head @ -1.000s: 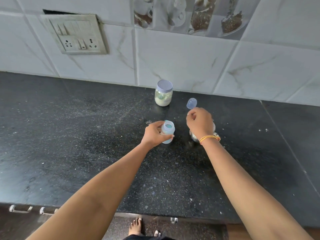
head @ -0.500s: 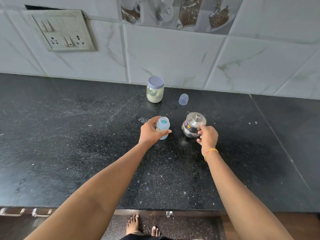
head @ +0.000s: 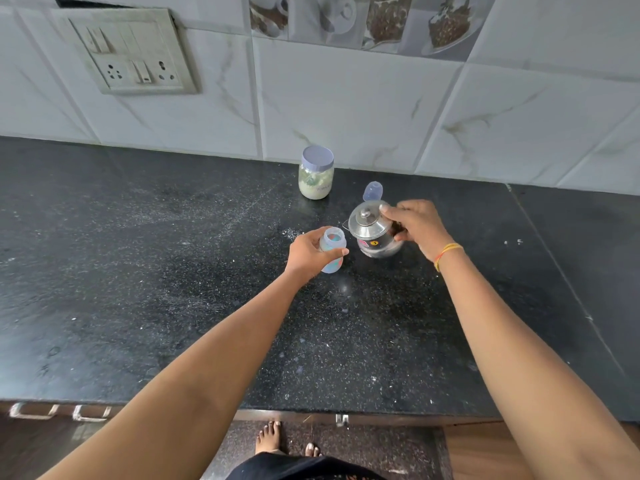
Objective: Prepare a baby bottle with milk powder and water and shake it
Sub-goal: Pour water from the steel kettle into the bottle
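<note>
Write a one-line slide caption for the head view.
Left hand steadies the open baby bottle on the black counter while right hand grips the lidded steel pot.

Home kitchen

Black stone counter (head: pixel 138 271), tiled wall (head: pixel 346 109) — food-print tiles at top, socket plate (head: pixel 128 51) upper left.

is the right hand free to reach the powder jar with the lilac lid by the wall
Probably not yet: the right hand grips the lidded steel pot. The jar stands unblocked beyond it.
</note>
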